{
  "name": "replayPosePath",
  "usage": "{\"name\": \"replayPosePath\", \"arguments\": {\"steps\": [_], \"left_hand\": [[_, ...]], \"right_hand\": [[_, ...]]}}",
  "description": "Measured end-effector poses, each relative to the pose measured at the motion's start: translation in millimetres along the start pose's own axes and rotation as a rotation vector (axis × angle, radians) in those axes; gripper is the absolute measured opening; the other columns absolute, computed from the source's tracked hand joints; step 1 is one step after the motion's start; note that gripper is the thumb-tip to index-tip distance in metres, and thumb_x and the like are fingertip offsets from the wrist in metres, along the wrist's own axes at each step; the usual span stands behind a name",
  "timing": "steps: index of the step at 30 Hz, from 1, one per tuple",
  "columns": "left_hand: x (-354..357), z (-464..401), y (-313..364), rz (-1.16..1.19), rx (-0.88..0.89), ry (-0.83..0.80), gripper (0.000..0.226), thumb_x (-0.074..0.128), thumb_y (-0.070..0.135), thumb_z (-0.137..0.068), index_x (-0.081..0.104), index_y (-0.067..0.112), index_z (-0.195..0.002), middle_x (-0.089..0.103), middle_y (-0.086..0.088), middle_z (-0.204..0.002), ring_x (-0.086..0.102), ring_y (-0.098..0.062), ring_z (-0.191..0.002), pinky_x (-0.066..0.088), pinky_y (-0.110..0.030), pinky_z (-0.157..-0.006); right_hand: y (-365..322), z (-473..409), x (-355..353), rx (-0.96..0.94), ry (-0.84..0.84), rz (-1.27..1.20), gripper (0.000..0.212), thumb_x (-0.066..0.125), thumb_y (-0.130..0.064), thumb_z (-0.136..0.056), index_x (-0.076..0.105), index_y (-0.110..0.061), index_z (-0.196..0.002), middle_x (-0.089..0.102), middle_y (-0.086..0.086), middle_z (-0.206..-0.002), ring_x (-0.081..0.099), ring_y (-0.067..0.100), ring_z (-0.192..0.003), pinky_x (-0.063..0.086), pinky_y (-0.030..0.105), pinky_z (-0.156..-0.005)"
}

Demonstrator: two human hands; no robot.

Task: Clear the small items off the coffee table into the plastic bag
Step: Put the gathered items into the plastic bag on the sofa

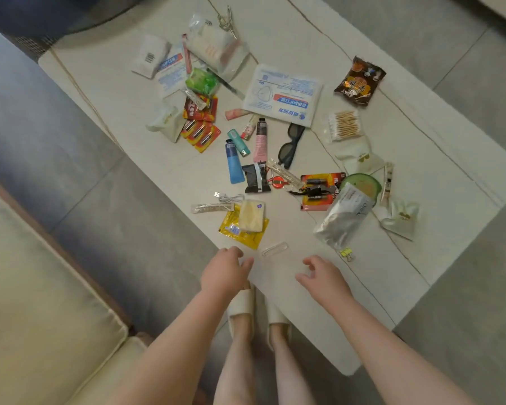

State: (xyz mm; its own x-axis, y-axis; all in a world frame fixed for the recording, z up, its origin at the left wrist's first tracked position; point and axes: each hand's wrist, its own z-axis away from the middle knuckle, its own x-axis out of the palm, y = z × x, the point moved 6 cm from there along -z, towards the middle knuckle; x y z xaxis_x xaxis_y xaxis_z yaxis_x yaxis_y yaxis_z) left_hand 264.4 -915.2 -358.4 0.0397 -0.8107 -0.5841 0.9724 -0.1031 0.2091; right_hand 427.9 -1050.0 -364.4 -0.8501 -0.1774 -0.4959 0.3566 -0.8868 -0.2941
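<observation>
Marble coffee table (392,258) held light, slippery packets. Our left hand (224,271) and right hand (323,277) hovered empty, fingers loose, near the yellow sachet (240,232); we judged pinching its edge best.

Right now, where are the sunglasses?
Head view: the dark sunglasses lie near the middle of the coffee table, just below the large white mask packet and right of the pink tube. Neither hand touches them.

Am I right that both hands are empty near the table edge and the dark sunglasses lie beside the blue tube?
Not quite. In the head view both hands, left and right, are empty, but the dark sunglasses lie beside the pink tube, not the blue tube.
</observation>
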Motion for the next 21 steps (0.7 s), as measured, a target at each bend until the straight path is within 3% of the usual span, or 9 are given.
{"name": "replayPosePath", "arguments": {"steps": [4,8,12,16,21], "left_hand": [[-3.5,-37.4,6.8,0.027,0.013,0.089,0.042,0.045,0.035,-0.097,0.046,0.016,-0.134,0.049,-0.007,-0.132,0.053,-0.027,-0.116,0.046,-0.035,-0.086],[-4.9,-75.6,19.4,0.034,0.035,0.163,0.047,0.049,0.040,-0.095,0.043,0.014,-0.134,0.048,-0.007,-0.131,0.050,-0.027,-0.118,0.046,-0.038,-0.085],[1.0,-97.3,27.6,-0.044,0.023,0.191,0.055,0.055,0.048,-0.090,0.041,0.015,-0.131,0.048,-0.005,-0.130,0.050,-0.027,-0.119,0.045,-0.039,-0.081],[4.4,-109.9,23.9,0.016,-0.045,0.252,0.050,0.062,0.044,-0.086,0.043,0.014,-0.122,0.051,-0.005,-0.124,0.054,-0.027,-0.113,0.044,-0.037,-0.077],[8.3,-122.5,23.6,0.083,-0.086,0.220,0.042,0.066,0.038,-0.084,0.046,0.017,-0.115,0.058,-0.003,-0.116,0.058,-0.026,-0.105,0.046,-0.037,-0.076]], "right_hand": [[-13.4,-29.1,18.0,-0.081,0.014,0.064,0.046,0.057,-0.026,-0.089,0.046,-0.022,-0.134,0.042,0.001,-0.136,0.043,0.020,-0.124,0.045,0.034,-0.096],[-27.4,-59.5,27.9,-0.188,0.087,0.165,0.048,0.056,-0.023,-0.089,0.044,-0.025,-0.135,0.039,0.000,-0.137,0.035,0.020,-0.127,0.041,0.031,-0.099],[-30.9,-75.0,36.4,-0.184,0.163,0.190,0.048,0.060,-0.023,-0.088,0.046,-0.028,-0.133,0.040,0.001,-0.131,0.036,0.020,-0.123,0.041,0.030,-0.096],[-34.3,-79.3,46.7,-0.240,0.210,0.269,0.046,0.059,-0.021,-0.088,0.045,-0.032,-0.131,0.038,0.001,-0.126,0.038,0.020,-0.117,0.041,0.028,-0.093],[-36.7,-82.5,46.8,-0.320,0.323,0.363,0.027,0.066,-0.022,-0.082,0.058,-0.024,-0.108,0.051,0.001,-0.110,0.050,0.022,-0.103,0.043,0.029,-0.081]]}}
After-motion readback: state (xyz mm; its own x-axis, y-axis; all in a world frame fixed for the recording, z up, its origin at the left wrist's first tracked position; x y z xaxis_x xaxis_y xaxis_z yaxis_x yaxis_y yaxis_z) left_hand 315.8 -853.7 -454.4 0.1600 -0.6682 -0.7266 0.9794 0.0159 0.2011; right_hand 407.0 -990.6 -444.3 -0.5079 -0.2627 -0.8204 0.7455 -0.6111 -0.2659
